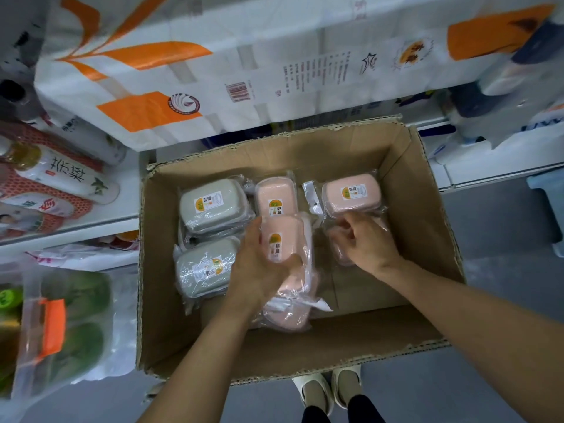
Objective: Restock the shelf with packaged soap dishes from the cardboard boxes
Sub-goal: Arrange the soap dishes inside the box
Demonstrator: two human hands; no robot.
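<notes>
Pink plastic-wrapped soap dishes (282,239) fill the open brown cardboard box (427,209); left hand (259,264) grasps one for lifting out, right hand (363,239) pinches another near the right wall.

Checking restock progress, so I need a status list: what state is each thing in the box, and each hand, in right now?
cardboard box: open, flaps torn, partly filled
grey soap dishes: wrapped, stacked at the box's left
pink soap dish: wrapped, gripped by left hand
far pink soap dish: wrapped, lying in box
right hand: fingers curled on another pink pack's wrapper
</notes>
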